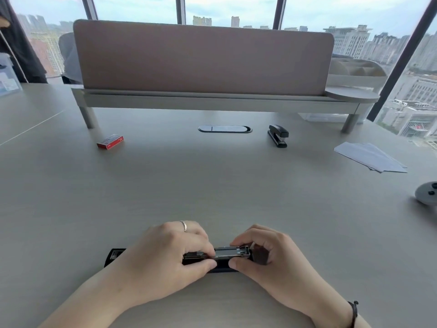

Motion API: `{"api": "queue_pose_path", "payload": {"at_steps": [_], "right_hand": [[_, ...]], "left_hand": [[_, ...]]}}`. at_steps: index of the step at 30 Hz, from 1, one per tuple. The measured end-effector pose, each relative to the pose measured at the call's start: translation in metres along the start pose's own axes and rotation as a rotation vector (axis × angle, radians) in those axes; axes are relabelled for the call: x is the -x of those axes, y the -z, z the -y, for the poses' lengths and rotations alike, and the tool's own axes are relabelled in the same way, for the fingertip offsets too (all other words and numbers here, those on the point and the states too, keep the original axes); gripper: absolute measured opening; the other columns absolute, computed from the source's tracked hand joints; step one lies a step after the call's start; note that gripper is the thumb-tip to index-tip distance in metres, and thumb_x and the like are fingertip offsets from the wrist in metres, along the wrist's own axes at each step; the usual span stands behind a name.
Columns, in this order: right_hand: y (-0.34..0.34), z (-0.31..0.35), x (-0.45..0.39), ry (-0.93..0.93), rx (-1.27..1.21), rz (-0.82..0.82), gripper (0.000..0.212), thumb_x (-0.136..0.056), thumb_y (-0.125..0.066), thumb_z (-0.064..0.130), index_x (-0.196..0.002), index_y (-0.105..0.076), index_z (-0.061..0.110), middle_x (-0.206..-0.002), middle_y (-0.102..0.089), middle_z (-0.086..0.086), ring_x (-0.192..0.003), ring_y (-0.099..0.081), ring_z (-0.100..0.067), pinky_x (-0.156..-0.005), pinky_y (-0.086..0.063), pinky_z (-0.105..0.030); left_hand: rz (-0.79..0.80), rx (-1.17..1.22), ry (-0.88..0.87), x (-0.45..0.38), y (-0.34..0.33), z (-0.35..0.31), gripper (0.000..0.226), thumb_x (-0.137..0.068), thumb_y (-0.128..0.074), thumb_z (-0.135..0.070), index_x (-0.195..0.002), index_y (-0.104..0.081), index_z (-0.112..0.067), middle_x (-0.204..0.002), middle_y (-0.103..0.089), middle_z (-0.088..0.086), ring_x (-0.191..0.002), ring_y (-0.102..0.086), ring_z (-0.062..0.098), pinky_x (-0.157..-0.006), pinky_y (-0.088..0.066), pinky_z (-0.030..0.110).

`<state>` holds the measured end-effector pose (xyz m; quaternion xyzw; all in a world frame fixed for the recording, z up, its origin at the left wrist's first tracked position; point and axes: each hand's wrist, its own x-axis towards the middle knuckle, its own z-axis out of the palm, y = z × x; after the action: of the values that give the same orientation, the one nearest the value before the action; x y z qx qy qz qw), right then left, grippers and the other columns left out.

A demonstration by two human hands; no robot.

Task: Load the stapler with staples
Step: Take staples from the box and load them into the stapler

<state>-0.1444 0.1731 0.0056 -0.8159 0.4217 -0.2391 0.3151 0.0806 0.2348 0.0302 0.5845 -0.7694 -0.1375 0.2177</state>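
A black stapler (230, 254) lies opened flat on the desk near the front edge, its metal staple channel facing up. My left hand (165, 256) covers its left part, thumb and fingers pinching the channel. My right hand (272, 259) grips the right end of the channel between thumb and fingers. The stapler's black cover end (114, 255) sticks out to the left of my left hand. A red staple box (110, 142) lies far off at the back left. Whether staples sit in the channel is hidden by my fingers.
A second black stapler (278, 135) stands shut at the back right. White paper sheets (371, 157) lie at the right, and a grey controller (426, 193) at the right edge. A raised shelf with a divider panel (203, 60) spans the back.
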Motion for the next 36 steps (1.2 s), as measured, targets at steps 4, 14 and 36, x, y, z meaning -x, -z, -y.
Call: {"api": "queue_pose_path", "payload": {"at_steps": [4,14,36], "right_hand": [[0.000,0.000,0.000,0.005,0.004,0.008,0.017,-0.076,-0.075,0.041,-0.092,-0.073,0.036,-0.093,-0.067,0.011,-0.081,-0.062,-0.011,-0.065,-0.044,-0.013],[-0.001,-0.001,0.000,0.013,-0.005,0.013,0.014,-0.077,-0.075,0.040,-0.090,-0.072,0.036,-0.094,-0.067,0.010,-0.082,-0.061,-0.010,-0.064,-0.043,-0.014],[-0.001,0.002,0.000,0.000,-0.043,0.015,0.011,-0.078,-0.078,0.035,-0.087,-0.072,0.036,-0.093,-0.067,0.010,-0.078,-0.063,-0.015,-0.072,-0.049,-0.025]], "left_hand": [[0.026,-0.017,-0.026,-0.002,-0.003,-0.006,0.025,-0.081,-0.055,-0.058,-0.098,-0.067,-0.046,-0.100,-0.062,-0.031,-0.072,-0.060,-0.004,-0.067,-0.049,0.016],[-0.008,-0.066,-0.060,-0.004,-0.005,-0.009,0.021,-0.085,-0.055,-0.053,-0.100,-0.067,-0.044,-0.100,-0.065,-0.029,-0.073,-0.062,-0.002,-0.066,-0.056,0.024],[0.095,-0.108,0.212,0.025,0.026,0.013,0.040,-0.075,-0.070,-0.056,-0.104,-0.044,-0.050,-0.098,-0.065,-0.031,-0.086,-0.057,-0.012,-0.077,-0.046,0.014]]}}
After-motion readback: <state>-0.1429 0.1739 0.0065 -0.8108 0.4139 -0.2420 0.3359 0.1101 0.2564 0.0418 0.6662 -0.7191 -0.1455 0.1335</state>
